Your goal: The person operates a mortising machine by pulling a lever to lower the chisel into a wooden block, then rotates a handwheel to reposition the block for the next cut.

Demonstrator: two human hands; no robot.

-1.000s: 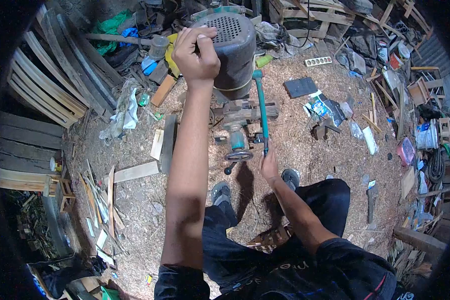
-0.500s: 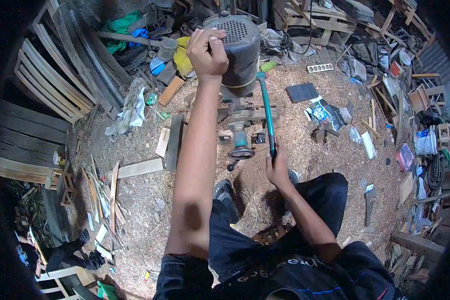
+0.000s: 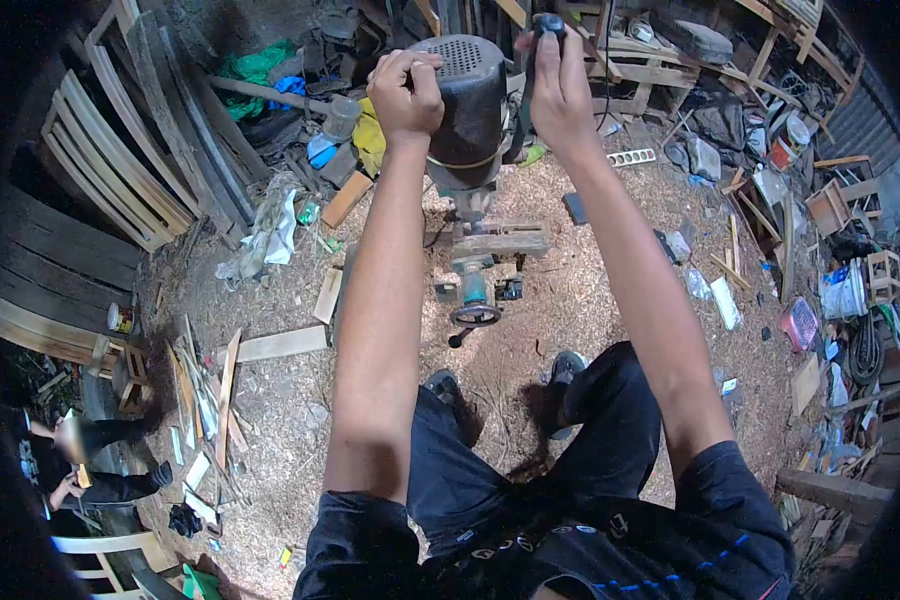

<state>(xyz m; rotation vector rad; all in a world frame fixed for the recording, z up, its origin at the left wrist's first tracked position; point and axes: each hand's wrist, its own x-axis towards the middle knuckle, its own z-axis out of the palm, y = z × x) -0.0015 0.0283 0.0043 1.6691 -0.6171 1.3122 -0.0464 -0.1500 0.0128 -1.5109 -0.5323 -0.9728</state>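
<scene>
A dark, upright motor housing (image 3: 470, 115) with a perforated top stands in front of me on a floor machine. My left hand (image 3: 407, 97) is closed, its curled fingers against the housing's upper left edge. To the right of the housing, my right hand (image 3: 562, 95) is wrapped round a machine lever, whose dark grip end (image 3: 548, 24) points up at me; most of the lever is hidden behind the hand. Below the motor lies a wooden piece (image 3: 505, 243) across the machine's bed. A small handwheel (image 3: 476, 315) with a crank knob sits at the near end.
Wood shavings cover the floor (image 3: 500, 380). Curved slatted wooden frames (image 3: 120, 160) lean at left, with offcuts (image 3: 225, 400) below. A power strip (image 3: 631, 157) lies at right, near scrap wood and a white bucket (image 3: 842, 290). Another person (image 3: 80, 470) sits at lower left.
My right hand has swung the lever up from low near my knee to beside the motor top. The left hand stays at the housing. The person at lower left has shifted.
</scene>
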